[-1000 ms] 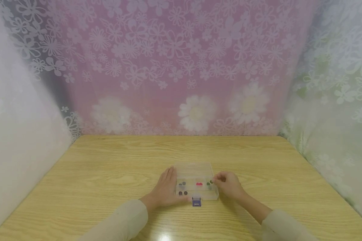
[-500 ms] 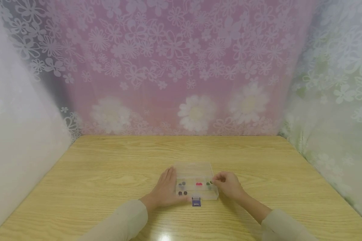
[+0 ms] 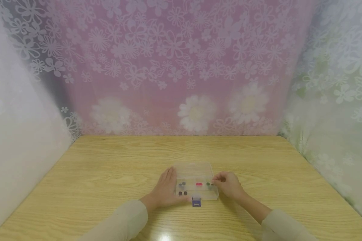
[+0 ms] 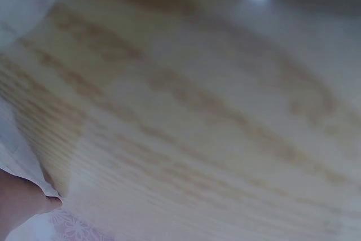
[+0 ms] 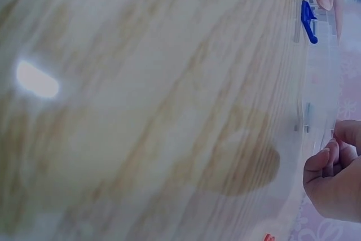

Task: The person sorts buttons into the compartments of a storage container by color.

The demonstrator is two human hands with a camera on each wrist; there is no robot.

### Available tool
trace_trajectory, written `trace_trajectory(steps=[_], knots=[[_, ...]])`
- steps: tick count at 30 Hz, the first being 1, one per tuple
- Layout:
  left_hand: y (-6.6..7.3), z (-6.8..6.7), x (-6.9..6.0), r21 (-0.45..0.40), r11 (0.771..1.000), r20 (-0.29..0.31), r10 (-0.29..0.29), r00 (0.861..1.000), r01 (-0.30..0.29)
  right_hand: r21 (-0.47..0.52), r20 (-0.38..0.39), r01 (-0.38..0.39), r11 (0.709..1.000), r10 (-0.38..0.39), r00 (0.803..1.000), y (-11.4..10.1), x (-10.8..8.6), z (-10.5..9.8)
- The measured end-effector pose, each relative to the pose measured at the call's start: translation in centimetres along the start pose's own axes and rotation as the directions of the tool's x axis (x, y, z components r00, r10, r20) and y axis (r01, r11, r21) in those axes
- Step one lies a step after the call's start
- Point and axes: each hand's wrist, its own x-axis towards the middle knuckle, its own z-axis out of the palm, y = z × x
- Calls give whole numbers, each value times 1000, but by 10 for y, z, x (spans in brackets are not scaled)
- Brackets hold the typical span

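Observation:
A clear plastic compartment box lies on the table with its lid raised at the back. Along its left side my left hand rests with fingers straight, the thumb against the front edge. My right hand pinches a small dark round piece at the back right compartment; the fingertips partly cover it. Beside that piece is a green piece. Red pieces lie in the back middle, and dark round pieces at the left. In the right wrist view, the right hand is at the box's side.
A blue latch sticks out from the box's front. Wood-grain table surrounds the box. Floral cloth hangs behind it and at both sides. Mostly blurred tabletop fills the left wrist view.
The dark piece at my right fingertips has moved slightly down, level with the green piece. My left hand and the box have stayed in place.

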Motion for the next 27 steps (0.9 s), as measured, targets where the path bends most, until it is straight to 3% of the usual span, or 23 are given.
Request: trace_trajectory(steps=[8, 21, 27], knots=[[-1, 1, 0, 1, 1000, -4, 7, 1000, -7, -27, 0, 14, 1000, -14, 1000, 1, -1, -6], [-2, 2, 1, 9, 1000, -14, 15, 1000, -15, -77, 17, 100, 992, -99, 995, 19, -8, -38], [-2, 2, 1, 27, 999, -18, 19, 1000, -19, -41, 26, 103, 994, -102, 995, 29, -12, -49]])
